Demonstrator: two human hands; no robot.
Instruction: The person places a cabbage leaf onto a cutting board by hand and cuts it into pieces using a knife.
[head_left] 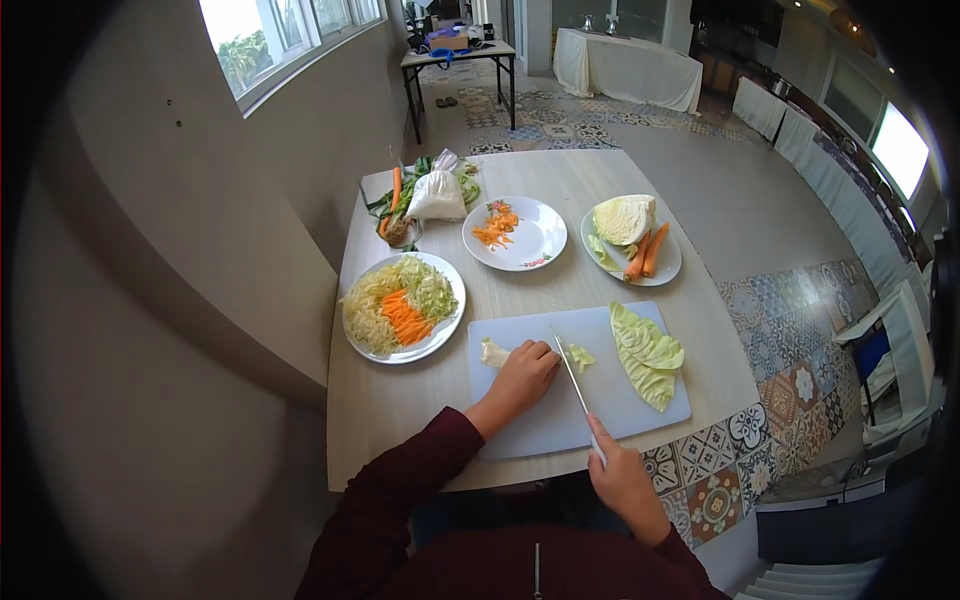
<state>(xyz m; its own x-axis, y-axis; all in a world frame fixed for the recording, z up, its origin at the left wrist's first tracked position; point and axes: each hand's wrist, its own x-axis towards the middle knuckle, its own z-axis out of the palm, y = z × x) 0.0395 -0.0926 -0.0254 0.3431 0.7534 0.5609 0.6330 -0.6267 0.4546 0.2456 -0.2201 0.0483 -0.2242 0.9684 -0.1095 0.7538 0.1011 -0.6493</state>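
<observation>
My right hand (622, 484) is wrapped round the white handle of a kitchen knife (574, 384), whose blade points away from me over the cutting board (530, 436). Beside the blade, my left hand (527, 372) lies with curled fingers pressed down on a cabbage piece (493, 352); its pale end sticks out at the left, and the rest is hidden under the hand. Small cut cabbage bits (580, 357) lie just right of the blade. A large cabbage leaf (646, 355) rests along the board's right side.
Left of the board stands a plate (455, 333) of shredded cabbage and carrot. Behind are a plate (540, 240) with carrot bits and another (668, 278) with cut cabbage and carrots. A tied plastic bag (437, 196) and vegetables sit back left. A wall (250, 250) borders the table's left.
</observation>
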